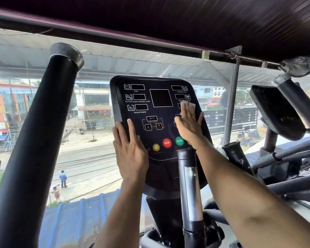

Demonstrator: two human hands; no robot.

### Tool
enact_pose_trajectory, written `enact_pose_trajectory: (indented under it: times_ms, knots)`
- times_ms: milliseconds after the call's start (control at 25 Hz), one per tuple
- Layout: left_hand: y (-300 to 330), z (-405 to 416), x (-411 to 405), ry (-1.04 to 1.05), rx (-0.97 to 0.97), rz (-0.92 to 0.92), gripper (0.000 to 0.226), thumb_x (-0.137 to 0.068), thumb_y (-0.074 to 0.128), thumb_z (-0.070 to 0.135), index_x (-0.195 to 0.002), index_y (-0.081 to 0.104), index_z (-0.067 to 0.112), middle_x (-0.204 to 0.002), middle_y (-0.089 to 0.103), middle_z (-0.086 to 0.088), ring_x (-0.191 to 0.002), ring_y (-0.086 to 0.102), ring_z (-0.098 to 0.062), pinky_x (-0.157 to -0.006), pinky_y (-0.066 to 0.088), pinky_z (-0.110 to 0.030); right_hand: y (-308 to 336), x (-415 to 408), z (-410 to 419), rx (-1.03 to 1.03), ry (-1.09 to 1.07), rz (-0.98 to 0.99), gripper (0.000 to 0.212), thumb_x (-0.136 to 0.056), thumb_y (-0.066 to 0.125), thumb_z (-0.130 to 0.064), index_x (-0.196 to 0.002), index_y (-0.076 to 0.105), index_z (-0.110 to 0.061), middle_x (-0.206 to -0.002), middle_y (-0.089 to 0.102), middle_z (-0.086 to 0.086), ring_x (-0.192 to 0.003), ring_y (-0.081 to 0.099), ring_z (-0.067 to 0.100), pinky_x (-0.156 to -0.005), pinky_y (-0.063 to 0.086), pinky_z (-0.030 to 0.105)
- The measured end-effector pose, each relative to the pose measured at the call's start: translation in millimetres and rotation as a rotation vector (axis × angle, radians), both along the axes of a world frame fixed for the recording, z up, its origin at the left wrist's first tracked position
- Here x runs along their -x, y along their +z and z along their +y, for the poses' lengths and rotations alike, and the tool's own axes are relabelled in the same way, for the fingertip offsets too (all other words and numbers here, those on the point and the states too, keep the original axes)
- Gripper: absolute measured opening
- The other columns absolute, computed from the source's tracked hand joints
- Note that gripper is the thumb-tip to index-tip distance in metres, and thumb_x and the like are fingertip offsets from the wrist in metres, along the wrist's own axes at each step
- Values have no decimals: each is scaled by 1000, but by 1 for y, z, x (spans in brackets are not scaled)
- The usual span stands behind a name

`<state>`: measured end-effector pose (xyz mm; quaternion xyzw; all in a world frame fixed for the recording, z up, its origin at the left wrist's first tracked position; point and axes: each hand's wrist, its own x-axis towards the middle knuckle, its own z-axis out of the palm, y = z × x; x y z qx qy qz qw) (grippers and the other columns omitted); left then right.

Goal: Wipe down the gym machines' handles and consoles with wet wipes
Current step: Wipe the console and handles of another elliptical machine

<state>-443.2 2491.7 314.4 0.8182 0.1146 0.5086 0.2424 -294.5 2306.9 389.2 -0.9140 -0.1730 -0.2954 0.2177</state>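
We have our right hand [188,122] laid flat on the right side of the black console [156,111], fingers straight and pressing a white wet wipe [188,105] against the panel; only the top edge of the wipe shows past our fingertips, beside the small display windows on that side. Our left hand [130,151] lies open on the console's left edge, fingers stretched upward, holding nothing. The panel reads TIME, ROTATIONAL SPEED (r/h), RESISTANCE and MP3, with a red STOP button [166,143] and a green START button [179,140] just below our right wrist. The labels on the right column are blurred, perhaps DISTANCE. A thick black handle [41,126] rises at our left, and a slimmer grip [190,178] stands below the console
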Motion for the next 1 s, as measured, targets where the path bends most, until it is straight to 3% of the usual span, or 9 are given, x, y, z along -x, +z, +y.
enact_pose_trajectory:
  times_ms: [160,360,560,720,920,1000]
  knots:
    - [0,1,2,-64,69,-66,57,-112,23,27,-166,10,15,-174,12,-7,-161,3,-25,-129,16,-44,-29,7,-16,27,-2,-48,83,-86,1,-58,-161,-14,-27,-169,-19,-9,-154,-19,8,-120,-20,59]
    - [6,-6,17,-149,291,-121,56,-112,26,18,-166,15,26,-172,14,15,-158,4,-3,-115,32,-37,-23,0,-19,-75,-114,32,79,-91,8,-50,-162,-11,-22,-170,-15,-1,-155,-18,11,-121,-18,58]
    - [4,-7,19,-154,335,-133,55,-112,25,17,-166,16,28,-172,18,14,-158,7,-3,-115,30,-35,-68,29,-38,30,-83,2,93,-80,-2,-62,-162,-10,-19,-170,-16,-3,-155,-17,10,-121,-19,54]
    - [6,-8,20,-160,342,-135,56,-111,26,17,-165,17,28,-172,18,13,-158,8,-4,-116,31,-37,-49,28,-29,-35,-96,90,91,-81,6,-58,-161,-13,-20,-170,-18,-1,-155,-18,12,-123,-17,55]
    - [6,-8,20,-150,352,-120,55,-112,24,18,-165,17,28,-172,18,13,-158,7,-4,-112,34,-38,-75,68,-37,152,-61,9,97,-74,-11,-58,-162,-12,-18,-169,-21,-2,-155,-19,13,-123,-11,58]
    - [5,-8,19,-151,345,-117,55,-112,24,17,-165,17,28,-172,18,13,-158,7,-4,-111,34,-38,-89,78,-48,121,-97,44,98,-71,-14,-55,-161,-14,-17,-168,-22,-4,-155,-20,11,-121,-9,59]
